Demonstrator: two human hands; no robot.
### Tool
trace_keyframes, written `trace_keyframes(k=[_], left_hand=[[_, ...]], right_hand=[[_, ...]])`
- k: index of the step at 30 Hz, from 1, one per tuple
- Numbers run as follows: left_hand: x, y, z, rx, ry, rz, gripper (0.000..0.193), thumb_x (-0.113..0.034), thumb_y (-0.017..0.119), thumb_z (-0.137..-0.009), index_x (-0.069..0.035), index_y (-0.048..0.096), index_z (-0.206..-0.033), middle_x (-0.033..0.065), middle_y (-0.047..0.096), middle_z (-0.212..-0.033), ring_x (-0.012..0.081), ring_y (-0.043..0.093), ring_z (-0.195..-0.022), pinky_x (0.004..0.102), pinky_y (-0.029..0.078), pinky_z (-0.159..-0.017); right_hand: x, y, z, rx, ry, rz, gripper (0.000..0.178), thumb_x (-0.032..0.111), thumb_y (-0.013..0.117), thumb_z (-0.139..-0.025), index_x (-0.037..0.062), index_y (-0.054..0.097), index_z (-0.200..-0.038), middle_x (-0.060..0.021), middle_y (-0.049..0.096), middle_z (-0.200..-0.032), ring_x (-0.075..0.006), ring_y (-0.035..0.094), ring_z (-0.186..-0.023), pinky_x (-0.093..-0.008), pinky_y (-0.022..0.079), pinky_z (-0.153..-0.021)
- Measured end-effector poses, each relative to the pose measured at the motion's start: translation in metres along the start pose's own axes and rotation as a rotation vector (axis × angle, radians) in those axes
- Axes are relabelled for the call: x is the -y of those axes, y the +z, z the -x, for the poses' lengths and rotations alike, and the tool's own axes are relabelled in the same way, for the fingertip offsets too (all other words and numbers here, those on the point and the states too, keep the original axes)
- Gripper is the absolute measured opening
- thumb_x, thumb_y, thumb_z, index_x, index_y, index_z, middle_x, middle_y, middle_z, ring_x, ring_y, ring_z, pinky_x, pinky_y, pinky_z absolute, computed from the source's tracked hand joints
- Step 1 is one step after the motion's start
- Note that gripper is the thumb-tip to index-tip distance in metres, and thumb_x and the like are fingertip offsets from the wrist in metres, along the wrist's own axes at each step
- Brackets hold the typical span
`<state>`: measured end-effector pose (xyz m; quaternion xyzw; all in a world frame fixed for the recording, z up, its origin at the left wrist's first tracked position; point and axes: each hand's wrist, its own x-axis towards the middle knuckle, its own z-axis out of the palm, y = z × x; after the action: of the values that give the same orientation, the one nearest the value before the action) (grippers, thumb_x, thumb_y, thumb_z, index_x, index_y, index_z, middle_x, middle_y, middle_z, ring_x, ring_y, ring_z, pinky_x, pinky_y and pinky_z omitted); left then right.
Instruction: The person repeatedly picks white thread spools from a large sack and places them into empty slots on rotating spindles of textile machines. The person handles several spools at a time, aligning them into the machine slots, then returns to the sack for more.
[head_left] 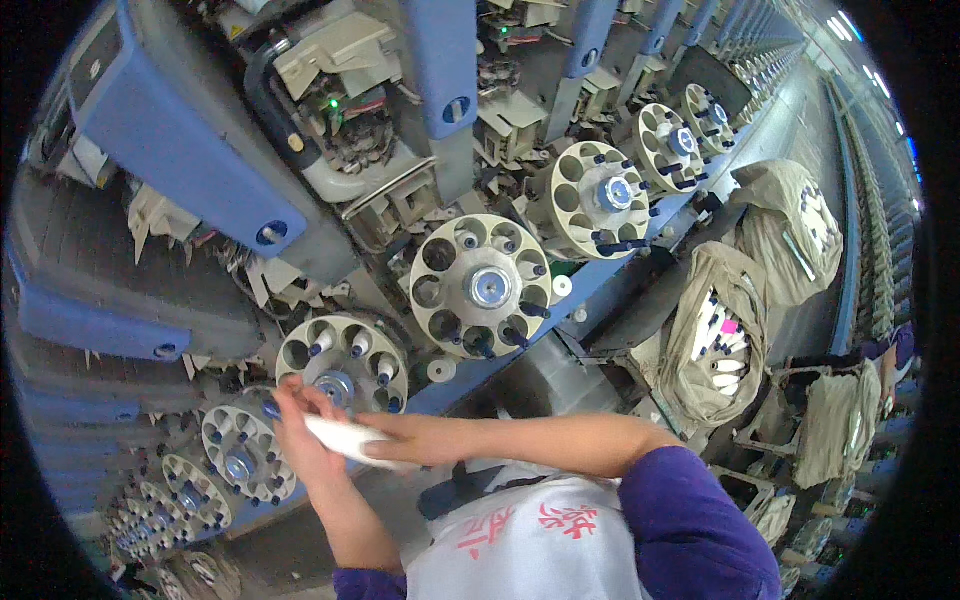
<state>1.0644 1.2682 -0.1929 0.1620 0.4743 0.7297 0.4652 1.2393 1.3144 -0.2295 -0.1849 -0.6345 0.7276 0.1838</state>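
Observation:
A white yarn bobbin (pixel 345 438) lies slanted between my two hands, low in front of the machine. My left hand (pixel 303 428) is closed around its upper left end, where a dark blue tube tip (pixel 272 408) pokes out by the fingers. On the lower right end, my right hand (pixel 402 440) grips the same bobbin, with its fingers partly smeared by motion. Just beyond my hands is a round cream magazine (pixel 398 352) with bobbins standing in several of its holes. Another round magazine (pixel 457 333) sits farther right, with dark tube tips in its pockets.
Blue winding units (pixel 455 60) run in a long row, with more round magazines (pixel 607 205) along a blue rail (pixel 480 378). At right, a cloth sack (pixel 672 375) holds white bobbins, and a second sack (pixel 770 265) stands behind it. A metal cart frame (pixel 765 440) is nearby.

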Motion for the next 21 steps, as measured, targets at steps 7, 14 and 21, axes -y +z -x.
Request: trace_keyframes(k=[7, 14, 21], left_hand=[[0.063, 0.107, -0.051, -0.074, 0.349, -0.226, 0.016, -0.023, 0.056, -0.099, -0.008, 0.054, -0.095, 0.0, 0.052, -0.068, 0.0114, 0.05, -0.062, 0.0305, 0.047, -0.064], [0.085, 0.131, -0.1, -0.064, -0.069, 0.357, 0.02, -0.029, 0.059, -0.097, -0.011, 0.051, -0.094, -0.0019, 0.046, -0.067, 0.0124, 0.047, -0.064, 0.0415, 0.049, -0.078], [0.128, 0.104, -0.111, -0.015, 0.283, -0.183, 0.014, -0.016, 0.065, -0.093, -0.003, 0.064, -0.098, 0.0024, 0.062, -0.088, 0.0128, 0.057, -0.081, 0.0271, 0.046, -0.074]], right_hand=[[0.026, -0.05, 0.085, -0.384, 0.419, -0.346, 0.019, 0.029, 0.058, -0.097, 0.0098, 0.062, -0.094, 0.0071, 0.047, -0.063, -0.003, 0.035, -0.051, -0.0206, 0.03, -0.047], [0.047, -0.156, 0.054, -0.904, 0.026, -0.832, 0.013, 0.015, 0.058, -0.094, 0.0128, 0.053, -0.082, 0.0062, 0.04, -0.059, -0.0061, 0.034, -0.048, -0.0218, 0.028, -0.045], [-0.071, -0.191, 0.017, -0.953, -0.169, 1.267, 0.008, 0.009, 0.064, -0.082, 0.0046, 0.065, -0.088, -0.013, 0.061, -0.11, -0.0336, 0.059, -0.092, -0.0417, 0.048, -0.073]])
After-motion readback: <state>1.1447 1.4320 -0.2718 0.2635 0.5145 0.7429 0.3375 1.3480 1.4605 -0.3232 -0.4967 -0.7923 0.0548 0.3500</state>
